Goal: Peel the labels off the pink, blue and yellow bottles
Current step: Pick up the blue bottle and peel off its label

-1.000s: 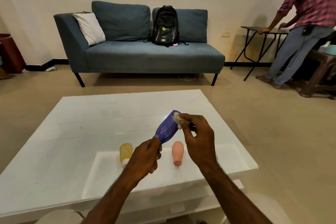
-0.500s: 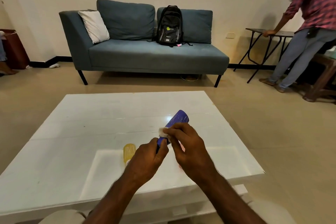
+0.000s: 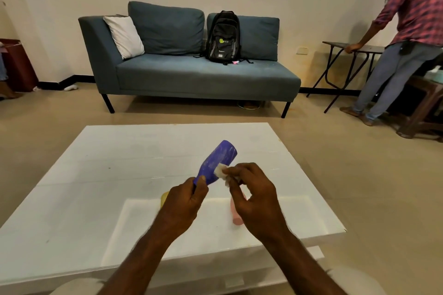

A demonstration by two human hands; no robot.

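Observation:
My left hand [image 3: 185,203] grips the neck end of the blue bottle [image 3: 217,161], which tilts up and away over the white table [image 3: 96,175]. My right hand [image 3: 254,196] pinches a crumpled whitish scrap of label [image 3: 220,171] against the bottle's side. White residue streaks the blue surface. The pink bottle [image 3: 236,213] lies on the table, mostly hidden behind my right hand. Only a sliver of the yellow bottle [image 3: 165,197] shows behind my left hand.
A blue sofa [image 3: 196,74] with a black backpack [image 3: 223,36] and a white cushion stands beyond the table. At the right a person in a checked shirt [image 3: 407,38] leans on a small dark folding table [image 3: 347,55]. Tan floor surrounds the table.
My right hand slid down the blue bottle from its far end to mid-body with the label scrap. The bottle tilted and the view shifted slightly.

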